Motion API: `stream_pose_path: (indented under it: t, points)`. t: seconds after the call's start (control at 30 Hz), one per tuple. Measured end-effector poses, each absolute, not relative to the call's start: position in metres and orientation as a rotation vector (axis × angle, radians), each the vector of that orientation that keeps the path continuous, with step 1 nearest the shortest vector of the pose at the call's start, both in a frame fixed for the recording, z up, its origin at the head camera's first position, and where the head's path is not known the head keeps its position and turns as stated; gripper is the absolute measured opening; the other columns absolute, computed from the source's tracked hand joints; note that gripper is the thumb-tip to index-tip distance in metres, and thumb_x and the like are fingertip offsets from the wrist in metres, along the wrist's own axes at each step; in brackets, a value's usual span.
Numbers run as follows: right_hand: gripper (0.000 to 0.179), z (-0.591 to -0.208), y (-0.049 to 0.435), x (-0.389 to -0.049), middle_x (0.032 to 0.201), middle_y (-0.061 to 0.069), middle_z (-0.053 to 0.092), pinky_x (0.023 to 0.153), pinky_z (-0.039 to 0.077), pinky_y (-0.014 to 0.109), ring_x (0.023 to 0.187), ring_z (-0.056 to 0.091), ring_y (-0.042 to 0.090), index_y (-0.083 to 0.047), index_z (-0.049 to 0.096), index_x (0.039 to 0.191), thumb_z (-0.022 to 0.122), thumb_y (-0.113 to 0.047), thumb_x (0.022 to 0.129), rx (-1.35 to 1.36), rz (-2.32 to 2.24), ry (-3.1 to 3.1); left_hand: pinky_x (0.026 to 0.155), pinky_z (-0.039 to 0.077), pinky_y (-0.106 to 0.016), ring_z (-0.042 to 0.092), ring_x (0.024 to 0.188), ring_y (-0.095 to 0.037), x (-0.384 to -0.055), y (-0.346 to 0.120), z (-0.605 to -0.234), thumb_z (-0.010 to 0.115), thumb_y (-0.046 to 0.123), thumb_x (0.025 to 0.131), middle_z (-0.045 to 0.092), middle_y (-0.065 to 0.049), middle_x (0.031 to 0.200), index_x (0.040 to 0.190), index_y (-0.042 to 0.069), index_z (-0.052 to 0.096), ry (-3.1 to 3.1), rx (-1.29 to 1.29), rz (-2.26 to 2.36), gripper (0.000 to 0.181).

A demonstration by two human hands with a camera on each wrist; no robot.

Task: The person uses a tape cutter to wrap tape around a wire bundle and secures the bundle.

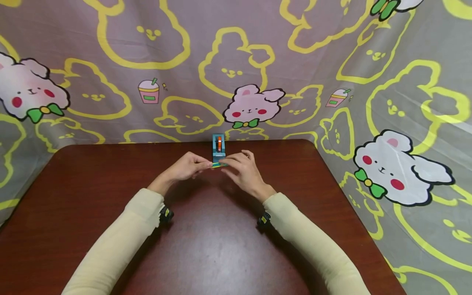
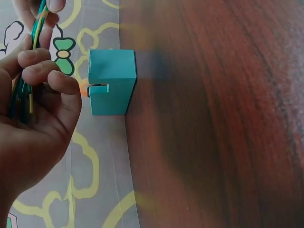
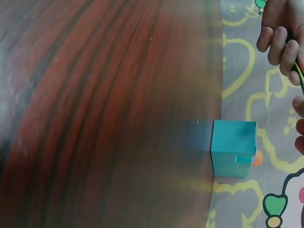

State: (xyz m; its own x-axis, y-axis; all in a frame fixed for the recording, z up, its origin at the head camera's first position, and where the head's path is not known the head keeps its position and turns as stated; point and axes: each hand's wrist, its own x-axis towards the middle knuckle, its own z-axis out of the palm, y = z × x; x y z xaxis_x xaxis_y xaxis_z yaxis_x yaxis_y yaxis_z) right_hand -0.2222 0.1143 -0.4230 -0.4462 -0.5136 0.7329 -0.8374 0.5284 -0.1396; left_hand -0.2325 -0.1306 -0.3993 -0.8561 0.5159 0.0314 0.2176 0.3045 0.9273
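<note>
Between the two hands, above the far part of the table, runs a bundle of thin green and yellow strands (image 2: 35, 35); their exact kind cannot be told. My left hand (image 1: 189, 166) pinches one side, and loose strand ends lie inside its curled fingers in the left wrist view. From the other side my right hand (image 1: 243, 170) holds the bundle with bent fingers; in the right wrist view strands pass behind them. A small orange-brown band (image 2: 43, 14) circles the strands near the right fingertips. Just beyond both hands stands a teal tape dispenser (image 1: 218, 143) with an orange hub.
The dark reddish-brown table (image 1: 210, 246) reaches back to a grey curtain (image 1: 206, 53) printed with yellow bear outlines and white rabbits. More curtain hangs along the right side. A black strapped device sits at each wrist.
</note>
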Motion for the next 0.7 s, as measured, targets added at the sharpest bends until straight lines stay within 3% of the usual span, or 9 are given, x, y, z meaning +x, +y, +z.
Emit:
stream_pose_path:
  t: [0.33,0.43,0.57,0.7]
  points:
    - [0.03,-0.425,0.11,-0.223,0.094,0.002,0.074,0.099,0.038,0.053,0.089,0.067,0.018,-0.008,0.078,0.109,0.086,-0.01,0.08,1.055,0.656,-2.166,0.043,0.03,-0.023,0.037,0.045,-0.009,-0.229,-0.13,-0.4,0.066,0.013,0.099,0.044,0.001,0.053,0.098,-0.006,0.076,2.372,0.657,1.568,0.021]
    - [0.03,-0.423,0.11,-0.221,0.092,0.003,0.074,0.099,0.038,0.054,0.087,0.067,0.017,-0.007,0.078,0.11,0.085,-0.009,0.081,1.053,0.658,-2.215,0.05,0.035,-0.022,0.045,0.055,-0.008,-0.227,-0.129,-0.399,0.068,0.011,0.097,0.057,0.001,0.062,0.1,-0.004,0.078,2.435,0.732,1.554,0.018]
    - [0.029,-0.418,0.11,-0.22,0.093,0.002,0.074,0.1,0.036,0.054,0.086,0.067,0.016,-0.007,0.078,0.113,0.083,-0.01,0.085,1.045,0.657,-2.318,0.066,0.043,-0.022,0.055,0.076,-0.011,-0.226,-0.128,-0.398,0.07,0.008,0.095,0.073,-0.003,0.088,0.102,0.0,0.079,2.538,0.886,1.516,0.014]
    - [0.024,-0.41,0.11,-0.219,0.097,0.001,0.075,0.101,0.035,0.053,0.088,0.068,0.014,-0.01,0.078,0.113,0.079,-0.014,0.089,1.042,0.654,-2.429,0.063,0.042,-0.024,0.052,0.072,-0.014,-0.224,-0.128,-0.397,0.071,0.007,0.094,0.072,-0.008,0.086,0.104,0.001,0.079,2.593,1.002,1.486,0.014]
